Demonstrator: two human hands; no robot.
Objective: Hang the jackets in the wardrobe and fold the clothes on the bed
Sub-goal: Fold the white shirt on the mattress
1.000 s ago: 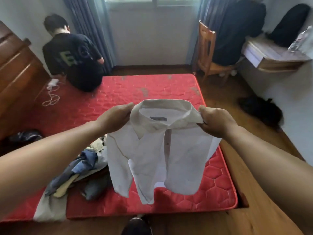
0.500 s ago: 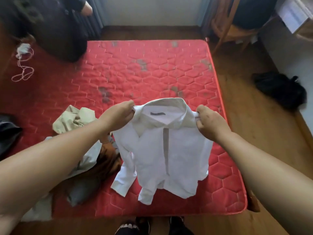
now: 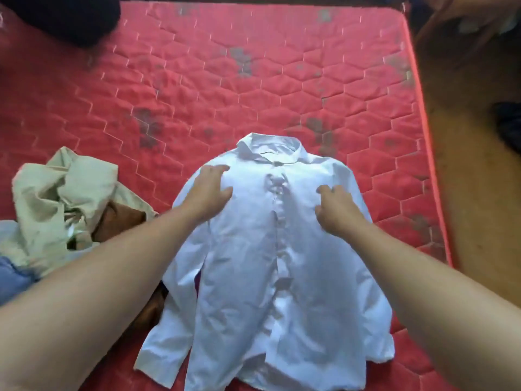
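A white button-up shirt (image 3: 270,266) lies spread flat, front side up, on the red quilted mattress (image 3: 253,80), collar pointing away from me. My left hand (image 3: 210,190) rests palm down on the shirt's left shoulder area with fingers straight. On the right chest area my right hand (image 3: 335,207) touches the cloth with fingers loosely bent, holding nothing. The left sleeve lies along the shirt's side, reaching down to the cuff at the near edge.
A heap of unfolded clothes (image 3: 64,204), beige, brown and blue, sits on the mattress to the left of the shirt. A dark-clothed person (image 3: 70,18) sits at the far left corner. Wooden floor (image 3: 473,193) runs along the mattress's right edge.
The shirt, held up by its shoulders in both hands before, now lies flat on the mattress. Both hands have let go and rest on its chest. The camera has tilted downward.
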